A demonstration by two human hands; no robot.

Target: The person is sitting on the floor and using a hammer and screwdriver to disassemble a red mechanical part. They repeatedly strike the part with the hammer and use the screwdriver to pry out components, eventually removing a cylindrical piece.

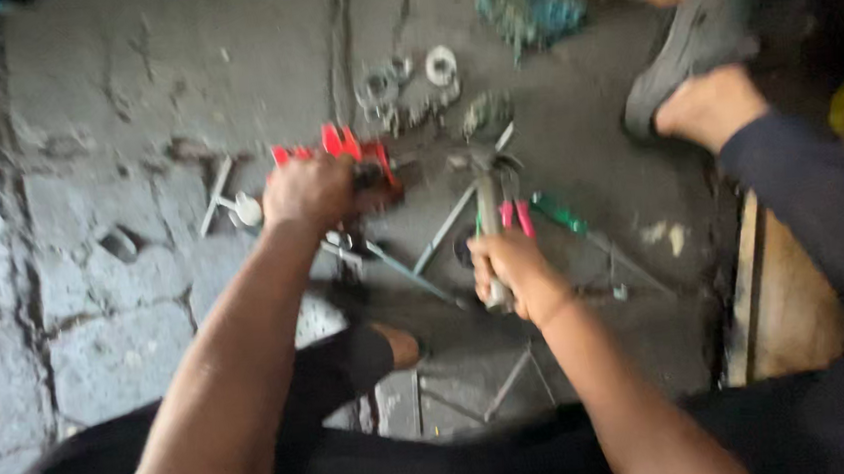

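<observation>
**Hands Closed on Red Part and Hammer Handle Over Concrete Floor**

Both hands are seen low over a cracked concrete floor [112,121], in a blurred view. The left hand [310,191] is closed down on a red part [340,145], whose red edges show just beyond the knuckles and to their right; how much of it is gripped cannot be told. The right hand [510,272] is wrapped shut around the pale handle of a hammer [489,202], which is held upright, its head above the fist and level with the red part, a short way to that part's right. Pink-handled pliers [515,215] are seen just beside the hammer handle, and a green-handled tool [559,214] lies near them on the floor. Metal rings and washers [410,82] are scattered farther up, well apart from both hands. Another person's dark-sleeved arm [809,186] and hand [711,106] are seen at the right.
</observation>
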